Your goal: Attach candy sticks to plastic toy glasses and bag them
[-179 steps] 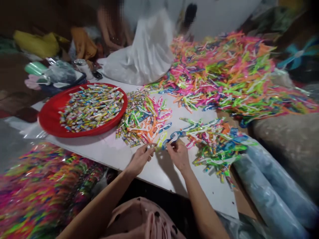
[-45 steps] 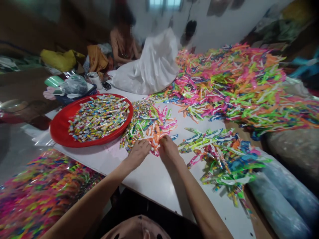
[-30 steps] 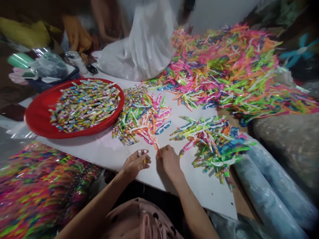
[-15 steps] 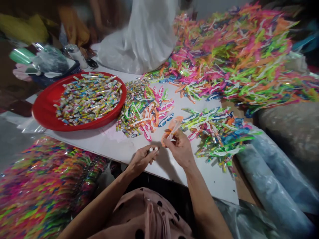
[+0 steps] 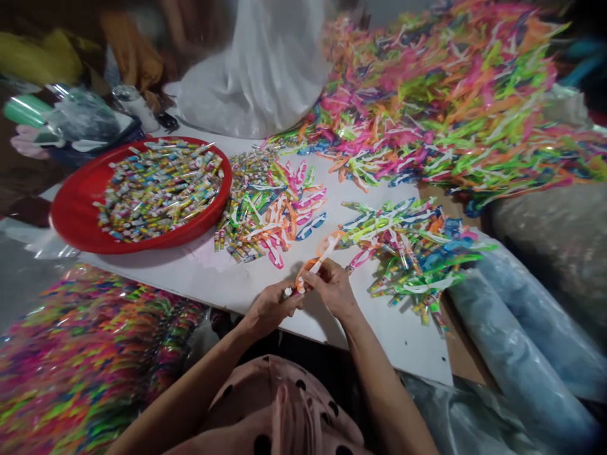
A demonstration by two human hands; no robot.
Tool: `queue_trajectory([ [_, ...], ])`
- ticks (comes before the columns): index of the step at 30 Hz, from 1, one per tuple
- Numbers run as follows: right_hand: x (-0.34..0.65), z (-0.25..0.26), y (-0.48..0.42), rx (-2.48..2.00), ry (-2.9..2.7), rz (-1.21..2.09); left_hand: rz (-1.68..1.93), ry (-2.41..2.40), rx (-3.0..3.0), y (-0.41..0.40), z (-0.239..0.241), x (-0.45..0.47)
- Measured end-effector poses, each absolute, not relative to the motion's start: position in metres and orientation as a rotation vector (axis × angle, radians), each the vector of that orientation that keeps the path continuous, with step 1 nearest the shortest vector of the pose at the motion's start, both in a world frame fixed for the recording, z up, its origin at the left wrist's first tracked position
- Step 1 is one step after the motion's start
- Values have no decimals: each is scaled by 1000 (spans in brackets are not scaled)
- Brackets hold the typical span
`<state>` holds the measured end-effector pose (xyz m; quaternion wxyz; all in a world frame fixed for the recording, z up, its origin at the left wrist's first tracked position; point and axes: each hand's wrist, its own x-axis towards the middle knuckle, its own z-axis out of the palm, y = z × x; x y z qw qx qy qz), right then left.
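My left hand is closed around small printed tubes whose white ends poke out past the thumb. My right hand pinches an orange looped plastic piece with a white strip. The lower end of that piece meets the tube ends at my left fingertips; whether the two are joined, I cannot tell. Beyond my hands lies a pile of colourful looped pieces with white strips. To the right is a heap of tubes with such pieces on them.
A red basin full of printed tubes stands at the left of the white table. A large heap of bright plastic pieces covers the back right. Packed colourful bundles lie lower left. Clear plastic rolls lie at the right.
My right hand has moved down and left, bringing the orange piece against the tube ends in my left hand. The view has shifted slightly.
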<state>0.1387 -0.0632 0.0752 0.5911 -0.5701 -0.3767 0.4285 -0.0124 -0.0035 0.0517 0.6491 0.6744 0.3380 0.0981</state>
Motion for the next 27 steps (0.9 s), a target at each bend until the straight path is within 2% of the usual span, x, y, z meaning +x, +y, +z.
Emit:
queue_trajectory([
  [6,144,63,-63,-1401,-821,885,319,720,1565,-6,57,-12],
  [15,128,66,-70,-1293,-720,1025,363,641,1565,-13,62,-24],
  [21,139,57,-69,-1608,-698,834,343,769,1486,-9,56,1],
  [24,208,89,-83,-1917,-800,595,314,712,1419,-1,59,25],
  [27,274,127,-88,-2383,-820,-106,341,735,1341,1,59,34],
])
